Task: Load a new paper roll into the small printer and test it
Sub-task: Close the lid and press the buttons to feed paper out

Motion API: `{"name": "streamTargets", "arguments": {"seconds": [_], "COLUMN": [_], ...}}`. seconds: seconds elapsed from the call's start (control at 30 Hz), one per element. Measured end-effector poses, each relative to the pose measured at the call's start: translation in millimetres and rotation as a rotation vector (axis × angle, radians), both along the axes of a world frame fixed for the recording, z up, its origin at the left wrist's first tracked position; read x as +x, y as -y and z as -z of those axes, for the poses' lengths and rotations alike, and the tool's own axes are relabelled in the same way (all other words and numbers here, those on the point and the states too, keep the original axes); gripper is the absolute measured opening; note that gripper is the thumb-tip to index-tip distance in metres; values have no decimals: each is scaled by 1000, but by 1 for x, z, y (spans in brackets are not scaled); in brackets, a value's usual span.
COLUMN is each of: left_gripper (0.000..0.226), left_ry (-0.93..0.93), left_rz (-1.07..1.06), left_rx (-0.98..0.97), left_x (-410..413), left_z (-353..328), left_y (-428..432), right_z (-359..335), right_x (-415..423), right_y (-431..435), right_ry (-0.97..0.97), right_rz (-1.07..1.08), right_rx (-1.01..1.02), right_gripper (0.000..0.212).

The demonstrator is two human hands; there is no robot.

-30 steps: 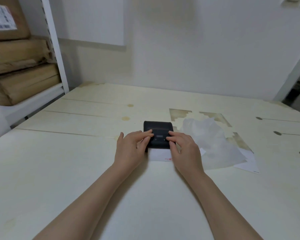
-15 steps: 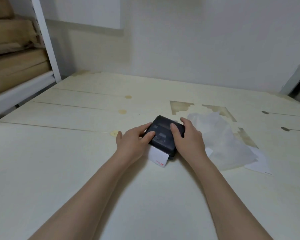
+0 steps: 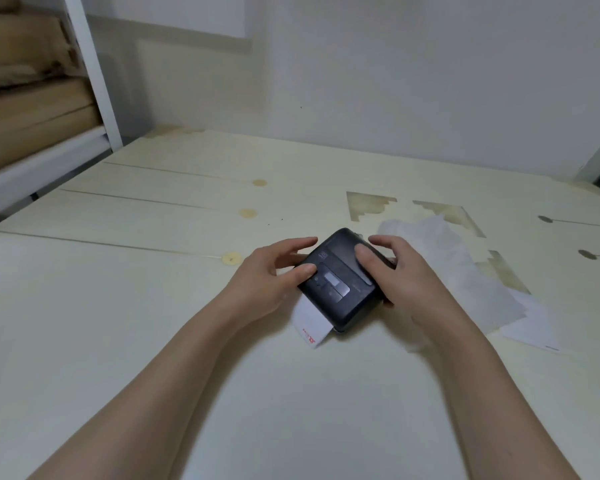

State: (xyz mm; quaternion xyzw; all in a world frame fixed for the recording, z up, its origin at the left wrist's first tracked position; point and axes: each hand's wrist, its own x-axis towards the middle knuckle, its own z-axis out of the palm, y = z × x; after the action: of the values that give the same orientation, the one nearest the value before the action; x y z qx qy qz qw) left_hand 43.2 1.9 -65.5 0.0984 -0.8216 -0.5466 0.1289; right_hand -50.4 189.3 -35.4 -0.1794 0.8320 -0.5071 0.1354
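Note:
The small black printer point(image 3: 340, 285) lies at an angle on the pale wooden table point(image 3: 153, 306), its button panel facing up. A white paper strip point(image 3: 310, 323) with red print sticks out of its near end. My right hand point(image 3: 409, 278) grips the printer from the right, thumb lying across its top. My left hand point(image 3: 267, 275) rests against its left side, thumb on the top near the buttons, fingers spread behind it.
Crumpled white wrapping point(image 3: 440, 258) and a flat white sheet point(image 3: 530, 327) lie right of the printer. A white shelf post point(image 3: 94, 74) with stacked cardboard boxes point(image 3: 25, 109) stands at the far left. The wall point(image 3: 361, 81) closes the table's far side.
The printer was turned from square to angled, its far end swung right. My right hand moved from the front buttons to a grip over its right side. The paper strip now points toward the near left.

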Motion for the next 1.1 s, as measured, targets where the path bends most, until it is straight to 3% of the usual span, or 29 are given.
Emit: {"name": "streamTargets", "arguments": {"seconds": [0.17, 0.27, 0.33, 0.4, 0.47, 0.53, 0.63, 0.73, 0.87, 1.1], "left_gripper": [58, 87, 96, 82, 51, 36, 39, 46, 40, 18], "left_ry": [-81, -167, -132, -128, -208, -291, -311, -285, -284, -392], "left_rz": [-71, -260, -251, -110, 0, -28, -97, -47, -10, -318], "left_rx": [81, 157, 340, 615, 734, 744, 694, 585, 580, 577], "left_x": [0, -4, -1, 1, 0, -1, 0, 4, 3, -5], "left_z": [-6, -7, -9, -9, -9, -12, -13, -14, -15, -13], "left_y": [-5, -13, -22, -32, -41, -43, -31, -19, -23, -35], "right_z": [0, 3, 5, 9, 14, 17, 11, 2, 3, 19], "right_x": [7, 9, 10, 11, 13, 13, 9, 9, 10, 16], "right_y": [-3, 2, 7, 11, 15, 18, 16, 10, 7, 17], "right_ry": [28, 57, 141, 210, 218, 204, 152, 59, -171, -325], "right_rz": [16, 106, 142, 103, 34, -17, -13, 82, 135, -81], "right_rx": [-101, -310, -512, -667, -712, -729, -693, -559, -320, -331], "right_gripper": [52, 56, 54, 54, 56, 61, 62, 58, 47, 41]}}
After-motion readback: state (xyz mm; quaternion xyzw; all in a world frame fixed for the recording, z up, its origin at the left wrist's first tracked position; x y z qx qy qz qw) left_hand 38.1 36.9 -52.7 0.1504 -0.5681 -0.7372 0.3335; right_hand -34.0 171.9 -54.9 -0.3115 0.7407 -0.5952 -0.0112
